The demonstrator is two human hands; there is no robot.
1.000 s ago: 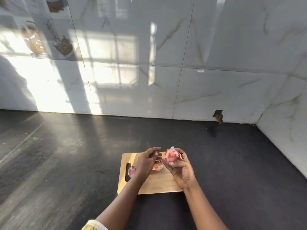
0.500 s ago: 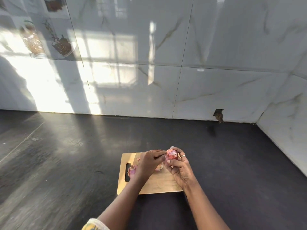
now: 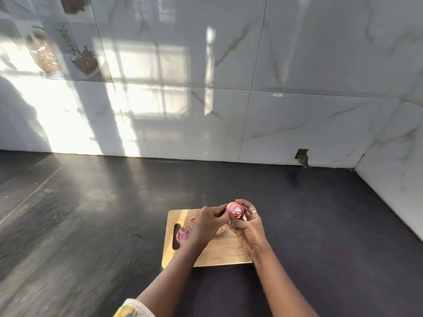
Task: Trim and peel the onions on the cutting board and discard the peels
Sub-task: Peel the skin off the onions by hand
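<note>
Onion is held above the board, clamped in the curled right hand; left hand fingertips are pinched on its edge. Skin may be torn short if jerked, and the onion dropped if the clamp is slackened.

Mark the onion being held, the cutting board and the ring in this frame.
held onion (image 3: 235, 210): head view, on its pink front skin.
cutting board (image 3: 219, 252): head view, on bare wood near the front edge.
ring (image 3: 253, 211): head view, on the band around the finger.
</note>
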